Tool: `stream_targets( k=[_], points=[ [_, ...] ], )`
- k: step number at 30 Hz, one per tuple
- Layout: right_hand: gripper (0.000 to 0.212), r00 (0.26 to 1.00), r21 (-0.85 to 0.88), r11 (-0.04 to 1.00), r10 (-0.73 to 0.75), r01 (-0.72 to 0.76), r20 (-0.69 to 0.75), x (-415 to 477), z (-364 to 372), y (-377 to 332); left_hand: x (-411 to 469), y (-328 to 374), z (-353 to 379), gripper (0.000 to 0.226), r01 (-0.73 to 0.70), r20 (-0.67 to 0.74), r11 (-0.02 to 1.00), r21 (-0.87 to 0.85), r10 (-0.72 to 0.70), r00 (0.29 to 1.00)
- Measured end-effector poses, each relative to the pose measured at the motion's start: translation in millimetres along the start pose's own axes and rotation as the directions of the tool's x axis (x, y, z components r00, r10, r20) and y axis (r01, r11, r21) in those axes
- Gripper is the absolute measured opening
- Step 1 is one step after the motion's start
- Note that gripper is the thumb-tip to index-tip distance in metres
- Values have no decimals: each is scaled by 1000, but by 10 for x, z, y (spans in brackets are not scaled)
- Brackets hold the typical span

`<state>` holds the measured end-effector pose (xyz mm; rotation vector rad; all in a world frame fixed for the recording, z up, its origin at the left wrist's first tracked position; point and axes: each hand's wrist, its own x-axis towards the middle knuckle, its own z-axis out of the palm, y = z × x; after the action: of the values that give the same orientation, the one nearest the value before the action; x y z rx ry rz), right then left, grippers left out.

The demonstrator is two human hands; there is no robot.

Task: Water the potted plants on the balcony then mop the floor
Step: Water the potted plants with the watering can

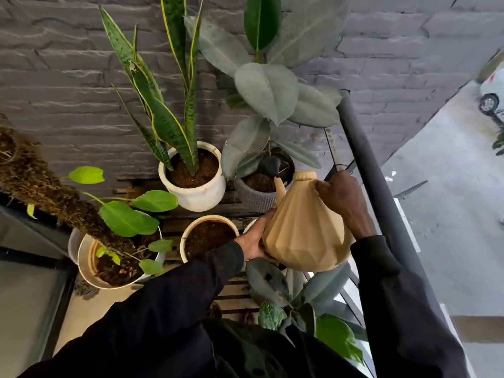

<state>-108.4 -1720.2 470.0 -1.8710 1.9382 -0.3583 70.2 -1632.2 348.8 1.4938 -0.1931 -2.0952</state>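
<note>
I hold a tan faceted watering can with both hands. My right hand grips its handle at the top right, and my left hand supports its lower left side. The can tilts forward, its black spout head hanging over the soil of the grey ribbed pot with the rubber plant. To the left stands a white pot with a snake plant. A cream pot of bare soil sits under my left wrist. A white pot with a mossy pole is at the left.
A grey brick wall backs the pots. A dark railing runs along the right, with a street and a parked car far below. More leafy plants crowd the slatted wooden floor near my body.
</note>
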Motion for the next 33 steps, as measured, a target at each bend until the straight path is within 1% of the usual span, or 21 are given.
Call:
stream_targets(
  k=[4, 7, 12, 19, 23, 27, 31, 33],
  points=[
    [38, 999, -39, 999, -38, 38, 0, 51, -28, -42, 34, -9, 21, 90, 1, 1, 1000, -14, -1, 1000],
    [41, 999, -80, 996, -47, 48, 17, 42, -53, -103, 62, -9, 29, 91, 17, 2, 999, -40, -17, 1000],
    [32, 996, -99, 993, -57, 63, 63, 75, -120, -178, 66, -14, 68, 76, 28, -3, 997, -76, -29, 1000],
    [28, 990, -109, 990, -72, 85, 122, 149, -221, -335, 51, -17, 122, 88, 42, 21, 983, -180, -39, 999],
    [27, 987, -111, 989, -78, 94, 140, 166, -253, -389, 48, -3, 124, 88, 50, 36, 979, -197, -43, 998],
    [28, 987, -114, 989, -81, 96, 136, 199, -286, -424, 10, 41, 155, 94, 60, 42, 979, -193, -53, 998],
    [27, 988, -135, 986, -84, 102, 132, 235, -292, -451, -32, 73, 170, 81, 52, 32, 979, -199, -46, 998],
    [26, 988, -142, 984, -88, 106, 130, 253, -280, -453, -35, 72, 166, 80, 50, 40, 979, -197, -43, 998]
  ],
)
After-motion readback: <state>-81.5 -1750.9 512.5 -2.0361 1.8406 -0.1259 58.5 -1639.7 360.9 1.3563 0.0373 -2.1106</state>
